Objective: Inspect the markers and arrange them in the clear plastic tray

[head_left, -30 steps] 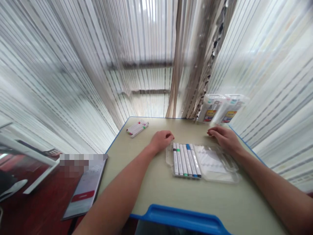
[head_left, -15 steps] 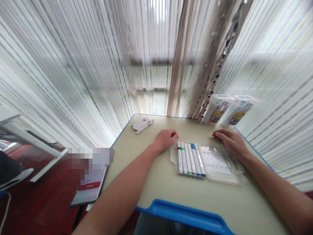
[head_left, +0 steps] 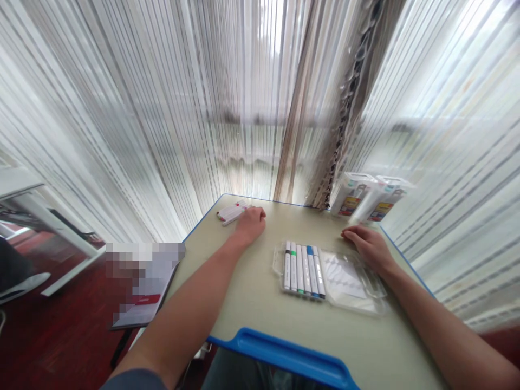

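My left hand (head_left: 251,223) is over the table beside a small pile of loose white markers (head_left: 232,211) and covers their right ends. Its fingers are curled, and I see nothing in them. My right hand (head_left: 368,245) rests at the far right of the table, closed, thumb against the fingers, with no object showing. Between my hands lies a clear plastic case (head_left: 377,307), opened flat. Its left half holds a row of several white markers (head_left: 300,271) with black, green and blue bands; a white paper sheet (head_left: 345,275) shows in the right half.
Two clear boxes with coloured labels (head_left: 350,203) stand at the table's back right corner. A blue tray (head_left: 290,355) runs along the front edge of the table (head_left: 252,292). Sheer curtains (head_left: 162,108) hang behind. To the left are a white desk frame and a person's shoe (head_left: 28,287).
My left hand has moved left, from beside the marker case to the loose markers. My right hand stays by the case lid. The view has shifted slightly.
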Action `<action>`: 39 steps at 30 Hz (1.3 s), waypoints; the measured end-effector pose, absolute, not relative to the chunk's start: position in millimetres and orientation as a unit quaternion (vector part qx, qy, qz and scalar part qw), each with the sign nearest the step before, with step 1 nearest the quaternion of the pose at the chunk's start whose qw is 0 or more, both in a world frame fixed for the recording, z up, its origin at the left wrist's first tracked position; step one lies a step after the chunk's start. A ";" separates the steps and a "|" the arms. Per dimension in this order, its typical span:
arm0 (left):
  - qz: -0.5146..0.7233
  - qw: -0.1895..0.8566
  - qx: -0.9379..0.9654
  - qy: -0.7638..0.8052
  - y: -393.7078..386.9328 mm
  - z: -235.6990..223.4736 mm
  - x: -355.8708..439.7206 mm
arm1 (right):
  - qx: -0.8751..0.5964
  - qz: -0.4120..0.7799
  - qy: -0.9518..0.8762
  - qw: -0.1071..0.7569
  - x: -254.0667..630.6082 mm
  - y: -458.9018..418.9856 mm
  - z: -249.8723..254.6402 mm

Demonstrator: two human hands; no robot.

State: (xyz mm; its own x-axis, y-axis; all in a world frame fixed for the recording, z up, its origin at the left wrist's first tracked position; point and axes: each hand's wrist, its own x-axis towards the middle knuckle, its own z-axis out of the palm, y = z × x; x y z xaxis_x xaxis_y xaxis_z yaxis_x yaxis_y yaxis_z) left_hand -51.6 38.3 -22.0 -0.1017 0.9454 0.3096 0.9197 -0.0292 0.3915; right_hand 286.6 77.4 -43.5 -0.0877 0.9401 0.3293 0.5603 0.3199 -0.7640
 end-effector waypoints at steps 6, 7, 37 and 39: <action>0.249 -0.010 0.642 0.725 41.0 -18.7 -65.4 | -0.541 0.205 -0.717 0.388 287.2 77.2 -42.6; 0.247 -0.019 0.637 0.730 40.4 -18.2 -65.8 | -0.544 0.197 -0.720 0.383 287.8 77.5 -42.7; 0.078 0.048 0.445 0.891 -85.3 2.8 -82.9 | -0.551 0.142 -0.752 0.334 288.1 78.5 -42.4; 0.081 0.044 0.450 0.888 -88.8 2.0 -81.2 | -0.550 0.138 -0.752 0.336 288.3 79.5 -43.9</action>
